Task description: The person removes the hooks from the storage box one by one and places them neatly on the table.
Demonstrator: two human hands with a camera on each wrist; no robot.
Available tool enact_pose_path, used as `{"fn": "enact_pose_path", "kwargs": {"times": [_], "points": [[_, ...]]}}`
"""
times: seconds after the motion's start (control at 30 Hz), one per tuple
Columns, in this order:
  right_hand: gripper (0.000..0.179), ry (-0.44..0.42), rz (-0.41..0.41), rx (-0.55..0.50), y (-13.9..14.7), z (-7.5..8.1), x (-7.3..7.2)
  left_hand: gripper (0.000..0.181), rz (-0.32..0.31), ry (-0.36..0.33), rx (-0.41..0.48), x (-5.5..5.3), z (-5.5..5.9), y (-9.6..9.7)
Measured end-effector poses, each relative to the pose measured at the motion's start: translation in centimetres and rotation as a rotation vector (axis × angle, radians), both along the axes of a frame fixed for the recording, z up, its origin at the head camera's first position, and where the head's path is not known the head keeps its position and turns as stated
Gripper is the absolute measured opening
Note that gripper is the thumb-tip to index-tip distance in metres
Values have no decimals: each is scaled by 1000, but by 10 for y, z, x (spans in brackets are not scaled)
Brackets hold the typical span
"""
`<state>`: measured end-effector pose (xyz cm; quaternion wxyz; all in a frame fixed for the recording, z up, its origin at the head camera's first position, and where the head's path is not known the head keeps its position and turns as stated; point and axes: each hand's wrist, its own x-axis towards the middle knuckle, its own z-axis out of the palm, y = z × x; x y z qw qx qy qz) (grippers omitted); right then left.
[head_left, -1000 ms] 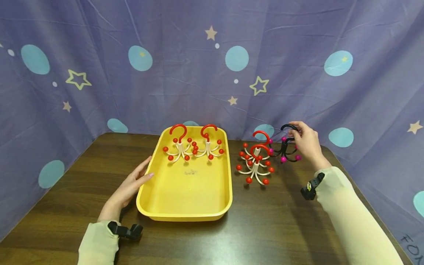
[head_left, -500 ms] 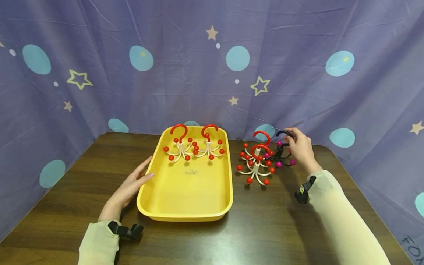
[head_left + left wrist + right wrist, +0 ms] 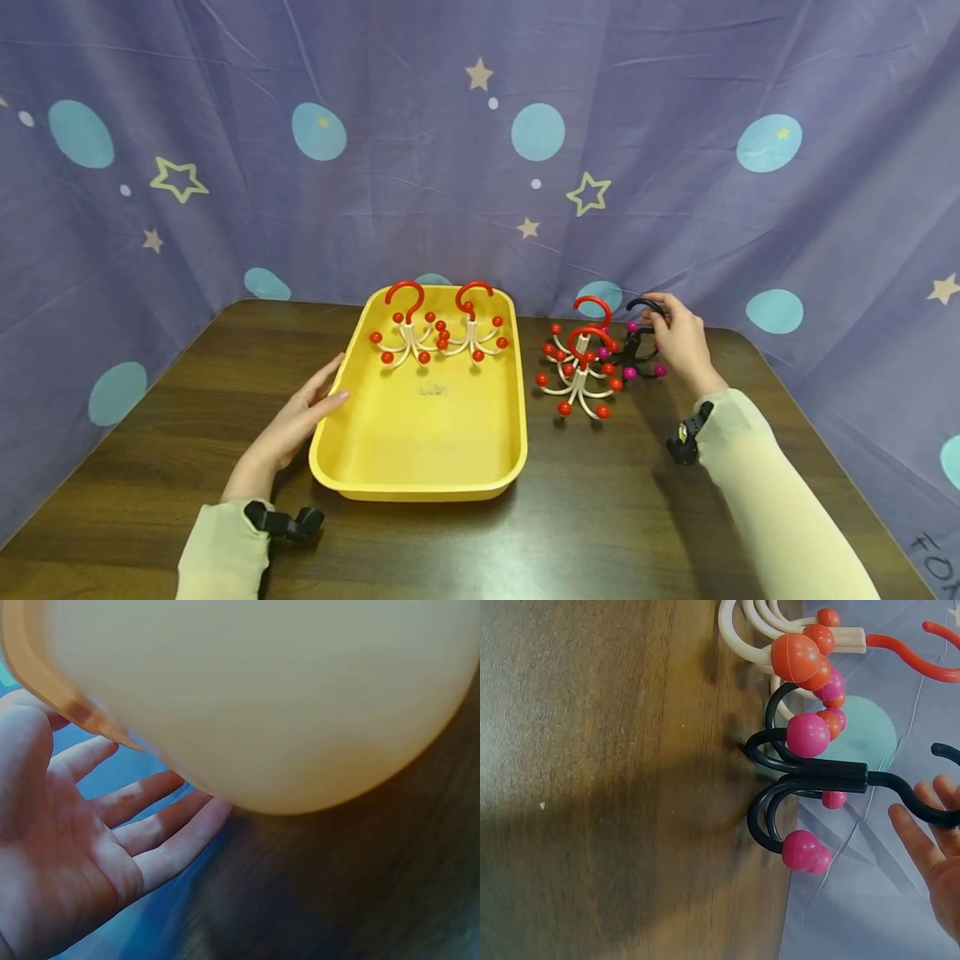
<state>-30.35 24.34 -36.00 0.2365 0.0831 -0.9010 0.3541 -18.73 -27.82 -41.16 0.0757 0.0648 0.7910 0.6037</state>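
My right hand point(image 3: 681, 343) pinches the curved hook of a black hanger point(image 3: 634, 350), which has bent arms tipped with magenta balls. In the right wrist view the black hanger point(image 3: 832, 776) is upright, its arms down at the table, close beside a cream hanger point(image 3: 847, 639) with red balls. Two such red-and-cream hangers, a rear one point(image 3: 592, 308) and a front one point(image 3: 579, 379), overlap on the table. My left hand point(image 3: 288, 425) rests at the left rim of a yellow tray point(image 3: 420, 487), thumb over the rim; straight fingers touch its outside in the left wrist view.
Inside the tray, at its far end, stand a left red-and-cream hanger point(image 3: 408, 333) and a right one point(image 3: 471, 333), their ball tips touching or overlapping. A purple curtain point(image 3: 420, 167) hangs behind the dark wooden table point(image 3: 600, 517).
My right hand has moved left and slightly down with the black hanger, bringing it beside the red-and-cream pair. Over the last half second it barely shifts. The left hand and tray stay put.
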Motion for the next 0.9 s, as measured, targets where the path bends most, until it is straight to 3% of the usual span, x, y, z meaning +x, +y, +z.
{"fn": "enact_pose_path", "kwargs": {"times": [0.43,0.9], "points": [[28,29,2,35,0,12,0,67,2,7,-5,0,0,0],[27,55,95,122,-18,38,-6,67,2,14,-7,0,-1,0]]}}
